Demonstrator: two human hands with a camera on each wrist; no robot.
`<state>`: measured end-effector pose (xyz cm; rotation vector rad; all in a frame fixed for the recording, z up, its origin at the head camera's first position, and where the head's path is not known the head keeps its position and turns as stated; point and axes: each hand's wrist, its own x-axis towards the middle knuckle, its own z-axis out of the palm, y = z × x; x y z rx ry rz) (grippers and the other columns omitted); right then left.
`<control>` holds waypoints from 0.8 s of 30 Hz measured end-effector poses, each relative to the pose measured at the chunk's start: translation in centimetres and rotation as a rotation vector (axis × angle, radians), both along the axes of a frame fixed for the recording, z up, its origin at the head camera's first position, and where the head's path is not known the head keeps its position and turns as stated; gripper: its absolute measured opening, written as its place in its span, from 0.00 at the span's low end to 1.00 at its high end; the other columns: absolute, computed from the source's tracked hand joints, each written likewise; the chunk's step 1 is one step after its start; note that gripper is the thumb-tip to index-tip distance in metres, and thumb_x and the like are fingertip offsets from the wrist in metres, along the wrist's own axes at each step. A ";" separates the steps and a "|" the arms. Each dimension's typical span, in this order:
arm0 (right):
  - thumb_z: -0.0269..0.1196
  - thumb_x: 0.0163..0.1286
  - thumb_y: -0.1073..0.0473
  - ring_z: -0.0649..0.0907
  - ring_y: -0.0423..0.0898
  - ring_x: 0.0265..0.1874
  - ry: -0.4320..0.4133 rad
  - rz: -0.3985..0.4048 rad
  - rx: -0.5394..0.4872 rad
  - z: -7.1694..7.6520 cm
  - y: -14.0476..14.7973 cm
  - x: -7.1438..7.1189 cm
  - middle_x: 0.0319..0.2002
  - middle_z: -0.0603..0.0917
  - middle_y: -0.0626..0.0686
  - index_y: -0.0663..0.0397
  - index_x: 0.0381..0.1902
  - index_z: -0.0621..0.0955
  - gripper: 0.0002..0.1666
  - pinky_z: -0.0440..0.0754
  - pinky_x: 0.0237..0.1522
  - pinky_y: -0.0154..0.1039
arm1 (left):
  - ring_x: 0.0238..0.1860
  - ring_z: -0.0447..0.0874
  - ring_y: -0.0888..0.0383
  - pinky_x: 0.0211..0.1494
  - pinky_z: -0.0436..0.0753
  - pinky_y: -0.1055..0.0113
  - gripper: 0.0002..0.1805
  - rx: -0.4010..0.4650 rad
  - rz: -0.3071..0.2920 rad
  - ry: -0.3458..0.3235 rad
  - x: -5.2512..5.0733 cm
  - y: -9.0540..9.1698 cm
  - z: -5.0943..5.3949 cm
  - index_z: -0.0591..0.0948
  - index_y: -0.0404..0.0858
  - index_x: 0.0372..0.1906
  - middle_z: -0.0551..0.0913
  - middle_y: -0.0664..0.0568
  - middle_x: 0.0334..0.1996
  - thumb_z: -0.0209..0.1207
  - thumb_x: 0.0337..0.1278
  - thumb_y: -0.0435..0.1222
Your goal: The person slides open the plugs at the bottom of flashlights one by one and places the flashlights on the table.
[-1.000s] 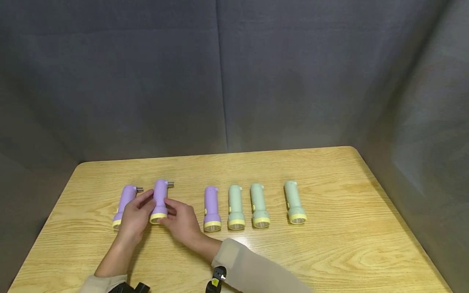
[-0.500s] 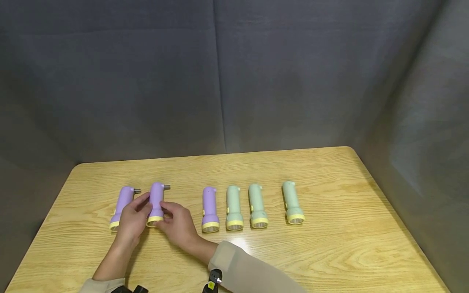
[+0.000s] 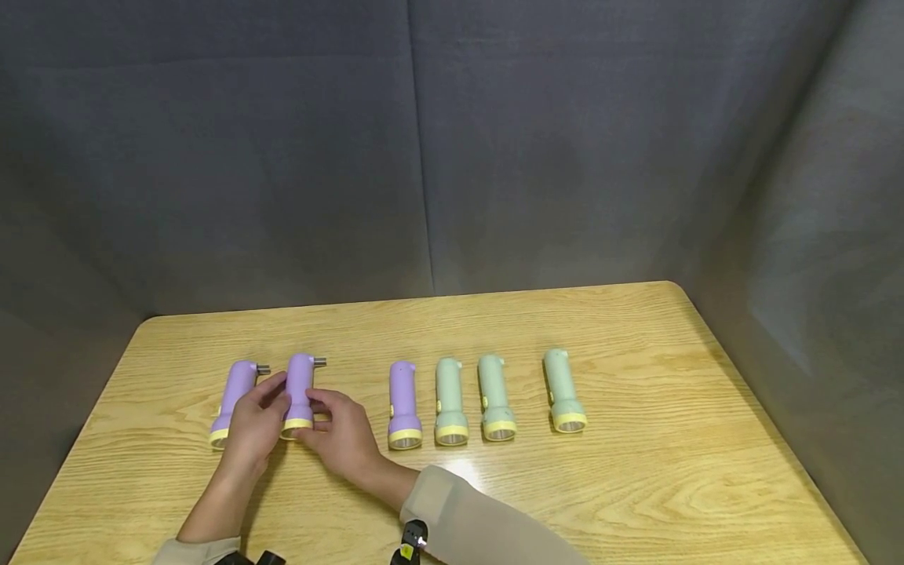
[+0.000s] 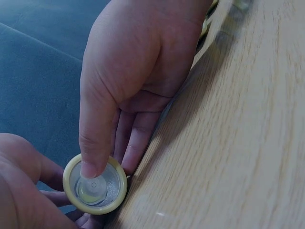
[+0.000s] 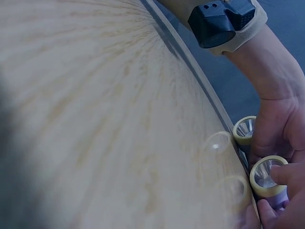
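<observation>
Both hands are at a purple flashlight (image 3: 300,386) with a yellow lens rim, its metal prongs jutting right at the far end. The left hand (image 3: 256,426) holds its left side; in the left wrist view the thumb lies over the clear lens (image 4: 110,191). From the right, the right hand (image 3: 344,435) grips it, with a finger on the body and the thumb by the rim. Just left of the left hand lies another purple flashlight (image 3: 236,390), prongs out, partly hidden by that hand. Its rim (image 5: 242,139) also shows in the right wrist view.
Right of the hands, a third purple flashlight (image 3: 403,400) lies with no prongs showing. Beside it are three mint green flashlights (image 3: 450,392), the last one (image 3: 561,384) set farther right. All lie on a wooden table (image 3: 636,486), with grey curtains (image 3: 282,157) around it.
The held flashlight and both hands have shifted slightly left and toward the person. The whole head view has also drifted a little. The other flashlights lie as before.
</observation>
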<state>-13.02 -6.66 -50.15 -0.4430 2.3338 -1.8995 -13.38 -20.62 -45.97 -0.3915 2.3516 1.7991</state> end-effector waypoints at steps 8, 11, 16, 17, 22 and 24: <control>0.72 0.63 0.70 0.82 0.37 0.52 -0.009 0.007 -0.015 -0.1 0.1 0.1 0.55 0.82 0.55 0.63 0.64 0.77 0.31 0.82 0.47 0.24 | 0.73 0.60 0.41 0.75 0.64 0.55 0.29 0.008 -0.014 -0.019 0.1 -0.1 0.1 0.53 0.26 0.78 0.59 0.30 0.74 0.41 0.78 0.27; 0.73 0.62 0.69 0.82 0.39 0.52 0.005 0.011 0.000 -0.1 0.1 0.1 0.55 0.82 0.56 0.63 0.63 0.76 0.32 0.81 0.47 0.24 | 0.74 0.59 0.40 0.76 0.63 0.52 0.30 0.016 -0.015 -0.019 0.1 -0.1 0.1 0.53 0.26 0.78 0.59 0.29 0.75 0.40 0.77 0.27; 0.73 0.62 0.69 0.82 0.39 0.53 0.015 0.021 0.023 0.1 0.1 0.1 0.55 0.81 0.56 0.64 0.64 0.76 0.32 0.81 0.48 0.24 | 0.74 0.60 0.41 0.76 0.64 0.55 0.30 0.019 -0.005 -0.018 0.0 -0.1 0.1 0.52 0.26 0.78 0.59 0.29 0.75 0.41 0.77 0.28; 0.73 0.63 0.69 0.82 0.39 0.53 0.016 0.024 0.025 0.2 0.2 0.1 0.55 0.80 0.56 0.64 0.64 0.75 0.33 0.81 0.48 0.24 | 0.74 0.60 0.41 0.76 0.64 0.55 0.30 0.024 -0.002 -0.017 0.0 -0.1 0.1 0.52 0.25 0.78 0.59 0.29 0.75 0.42 0.77 0.28; 0.73 0.62 0.69 0.81 0.41 0.55 0.003 0.039 0.036 0.7 0.2 0.2 0.57 0.78 0.57 0.66 0.66 0.73 0.35 0.80 0.50 0.24 | 0.75 0.57 0.40 0.77 0.61 0.53 0.31 0.049 0.009 -0.012 -0.1 -0.1 0.4 0.52 0.24 0.78 0.57 0.29 0.76 0.45 0.77 0.28; 0.73 0.62 0.68 0.79 0.40 0.56 -0.009 0.049 0.052 0.9 0.3 0.3 0.59 0.77 0.57 0.65 0.68 0.72 0.38 0.80 0.51 0.24 | 0.76 0.56 0.39 0.78 0.61 0.52 0.32 0.048 0.008 -0.013 -0.1 -0.1 0.6 0.52 0.25 0.78 0.56 0.30 0.76 0.46 0.77 0.29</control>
